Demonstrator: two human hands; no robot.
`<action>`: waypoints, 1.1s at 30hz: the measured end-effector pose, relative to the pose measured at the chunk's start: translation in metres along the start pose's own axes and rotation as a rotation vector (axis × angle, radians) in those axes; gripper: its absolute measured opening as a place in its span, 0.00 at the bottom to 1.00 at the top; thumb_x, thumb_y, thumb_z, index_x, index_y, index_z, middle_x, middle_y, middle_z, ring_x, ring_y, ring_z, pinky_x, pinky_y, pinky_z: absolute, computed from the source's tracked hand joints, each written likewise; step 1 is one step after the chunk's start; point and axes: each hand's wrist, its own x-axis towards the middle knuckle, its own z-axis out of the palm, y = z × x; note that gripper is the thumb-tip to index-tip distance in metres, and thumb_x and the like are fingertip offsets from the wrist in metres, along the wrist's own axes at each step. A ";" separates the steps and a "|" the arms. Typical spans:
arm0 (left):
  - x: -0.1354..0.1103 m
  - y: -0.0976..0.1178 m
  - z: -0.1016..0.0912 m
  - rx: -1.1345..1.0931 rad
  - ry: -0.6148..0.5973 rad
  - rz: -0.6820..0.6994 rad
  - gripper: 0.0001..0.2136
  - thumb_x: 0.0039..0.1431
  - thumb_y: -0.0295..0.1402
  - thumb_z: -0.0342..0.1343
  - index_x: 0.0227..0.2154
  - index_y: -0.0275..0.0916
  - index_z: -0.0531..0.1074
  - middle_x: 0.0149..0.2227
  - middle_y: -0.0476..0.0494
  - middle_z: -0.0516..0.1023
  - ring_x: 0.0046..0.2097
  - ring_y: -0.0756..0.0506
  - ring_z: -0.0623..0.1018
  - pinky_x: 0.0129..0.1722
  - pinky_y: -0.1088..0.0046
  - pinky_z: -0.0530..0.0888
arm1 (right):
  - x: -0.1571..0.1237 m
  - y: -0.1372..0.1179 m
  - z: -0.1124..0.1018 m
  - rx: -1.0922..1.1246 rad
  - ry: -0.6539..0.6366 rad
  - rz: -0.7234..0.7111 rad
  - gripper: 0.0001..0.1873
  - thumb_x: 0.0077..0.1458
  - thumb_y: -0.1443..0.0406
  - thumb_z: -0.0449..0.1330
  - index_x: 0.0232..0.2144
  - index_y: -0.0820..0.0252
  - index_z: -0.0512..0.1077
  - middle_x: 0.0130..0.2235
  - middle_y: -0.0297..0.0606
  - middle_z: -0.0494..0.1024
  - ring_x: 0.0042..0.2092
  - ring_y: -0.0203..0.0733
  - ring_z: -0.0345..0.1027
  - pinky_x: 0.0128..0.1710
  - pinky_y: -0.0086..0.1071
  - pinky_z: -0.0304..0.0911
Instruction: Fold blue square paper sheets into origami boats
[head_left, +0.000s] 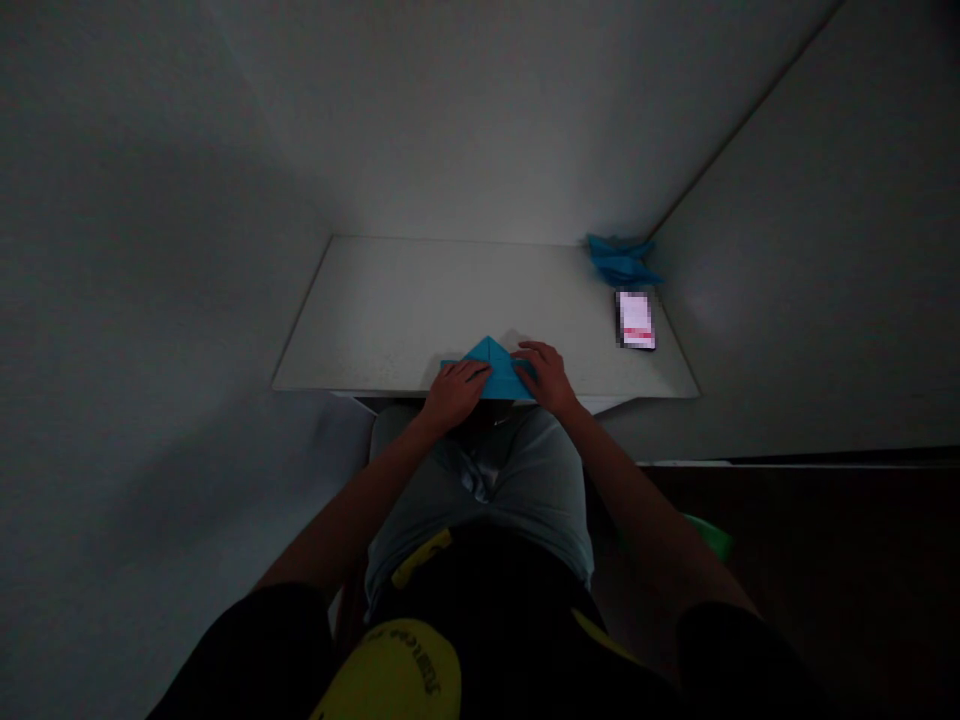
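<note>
At the table's near edge lies a folded sheet of blue paper (505,382), with a pointed peak at its far side and a crease down the middle. My left hand (456,392) is closed on its left part, fingers close together across the fold. On the right side my right hand (550,380) grips the paper between thumb and fingers, its index finger reaching past the sloping edge. Both hands hide the paper's outer corners in part.
The white table (420,300) meets walls at its back and sides. Toward its back right corner sits a folded blue paper piece (621,262), with a phone (636,320) with a lit, blurred screen just in front. Something green (711,537) shows low on the right.
</note>
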 end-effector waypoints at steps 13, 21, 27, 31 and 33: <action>-0.024 -0.009 0.018 0.031 0.085 -0.094 0.33 0.74 0.42 0.53 0.77 0.35 0.59 0.79 0.33 0.57 0.79 0.33 0.59 0.78 0.47 0.59 | -0.041 -0.016 0.005 -0.190 -0.139 -0.110 0.40 0.74 0.54 0.58 0.80 0.52 0.52 0.76 0.46 0.65 0.75 0.56 0.61 0.72 0.55 0.60; -0.048 -0.025 0.010 -0.145 0.110 -0.104 0.25 0.69 0.26 0.54 0.66 0.44 0.75 0.69 0.42 0.76 0.71 0.40 0.74 0.76 0.50 0.66 | -0.058 -0.018 -0.003 -0.130 -0.063 -0.020 0.25 0.70 0.64 0.60 0.66 0.49 0.74 0.67 0.43 0.78 0.66 0.56 0.72 0.66 0.55 0.64; -0.024 -0.036 -0.022 -0.419 0.223 -0.303 0.12 0.73 0.42 0.59 0.48 0.44 0.83 0.48 0.42 0.88 0.49 0.40 0.85 0.54 0.61 0.81 | -0.025 -0.024 -0.035 0.138 -0.051 0.140 0.18 0.74 0.50 0.58 0.46 0.53 0.83 0.43 0.41 0.87 0.45 0.50 0.80 0.51 0.45 0.72; 0.008 -0.047 -0.042 -0.562 0.296 -0.380 0.14 0.70 0.47 0.60 0.45 0.41 0.80 0.38 0.46 0.84 0.40 0.45 0.81 0.41 0.69 0.78 | 0.007 -0.016 -0.051 0.270 0.005 0.250 0.26 0.70 0.40 0.58 0.45 0.54 0.80 0.40 0.38 0.84 0.40 0.47 0.77 0.39 0.38 0.72; 0.021 -0.054 -0.040 -0.576 0.286 -0.408 0.14 0.69 0.47 0.61 0.44 0.42 0.79 0.37 0.47 0.83 0.38 0.45 0.80 0.40 0.69 0.77 | 0.019 -0.007 -0.046 0.249 0.015 0.280 0.28 0.68 0.38 0.58 0.43 0.54 0.79 0.36 0.37 0.82 0.37 0.46 0.74 0.36 0.37 0.70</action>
